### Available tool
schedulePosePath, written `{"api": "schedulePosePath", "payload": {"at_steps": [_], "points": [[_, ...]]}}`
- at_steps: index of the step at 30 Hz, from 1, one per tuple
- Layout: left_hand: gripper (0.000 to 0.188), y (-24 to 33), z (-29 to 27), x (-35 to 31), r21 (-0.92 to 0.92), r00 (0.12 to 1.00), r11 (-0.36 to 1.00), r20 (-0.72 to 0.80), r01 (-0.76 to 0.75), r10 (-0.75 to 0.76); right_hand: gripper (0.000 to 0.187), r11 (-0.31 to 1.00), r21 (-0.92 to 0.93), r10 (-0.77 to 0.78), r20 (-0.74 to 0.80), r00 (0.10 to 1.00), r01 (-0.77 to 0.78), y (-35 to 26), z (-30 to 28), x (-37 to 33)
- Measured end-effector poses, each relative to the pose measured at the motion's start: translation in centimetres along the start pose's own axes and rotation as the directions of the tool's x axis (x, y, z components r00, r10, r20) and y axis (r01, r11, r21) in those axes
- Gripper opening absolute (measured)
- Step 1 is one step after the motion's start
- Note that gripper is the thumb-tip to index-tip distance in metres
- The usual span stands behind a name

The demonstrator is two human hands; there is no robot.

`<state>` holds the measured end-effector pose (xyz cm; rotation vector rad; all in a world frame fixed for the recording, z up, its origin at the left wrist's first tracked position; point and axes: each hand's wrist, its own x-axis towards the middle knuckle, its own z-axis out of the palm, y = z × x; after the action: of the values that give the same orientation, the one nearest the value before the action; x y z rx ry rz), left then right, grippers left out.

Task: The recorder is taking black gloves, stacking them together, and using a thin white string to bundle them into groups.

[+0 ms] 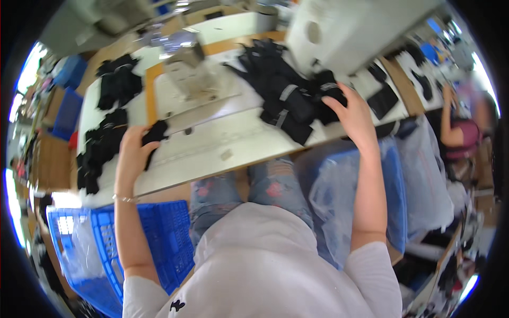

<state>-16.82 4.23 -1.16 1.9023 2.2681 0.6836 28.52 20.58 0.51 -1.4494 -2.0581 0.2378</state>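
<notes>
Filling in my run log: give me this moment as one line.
left hand: holds black piece | right hand: on black pile | table: sewing machine behind

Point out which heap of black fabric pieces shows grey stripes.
The big heap of black pieces by the right hand, beside the white sewing machine. The heaps near the left hand look plain black.

You are sitting in a garment workshop. A sewing machine stands on the counter in front of you, with heaps of black fabric pieces just left of it and more further left. Below the counter, blue plastic crates and clear bags wait, and another person works at a counter to the right of the machine.
</notes>
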Motion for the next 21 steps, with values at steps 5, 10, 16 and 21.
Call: {"api": "schedulePosePath", "payload": {"at_steps": [5,10,16,21], "points": [[0.027,1.5,0.8,-0.6,-0.003,0.984,0.984,-0.017,0.179,-0.179,0.060,0.989,0.139,0.022,0.135,0.991,-0.041,1.3,-0.3,0.1],[0.024,3.7,2.0,-0.5,-0.088,0.973,0.970,-0.017,0.226,-0.229,0.068,0.977,0.197,0.046,0.181,0.982,-0.082,2.9,0.4,0.4],[0.019,4.5,3.0,-1.2,-0.306,0.948,0.919,-0.121,0.247,-0.295,0.057,0.937,0.347,-0.007,0.119,0.993,-0.035,3.0,0.0,-0.4],[0.019,7.0,4.3,-1.7,-0.598,0.933,0.774,-0.117,0.208,-0.341,0.044,0.969,0.179,-0.131,-0.223,0.966,0.172,0.3,1.3,-2.0]]}}
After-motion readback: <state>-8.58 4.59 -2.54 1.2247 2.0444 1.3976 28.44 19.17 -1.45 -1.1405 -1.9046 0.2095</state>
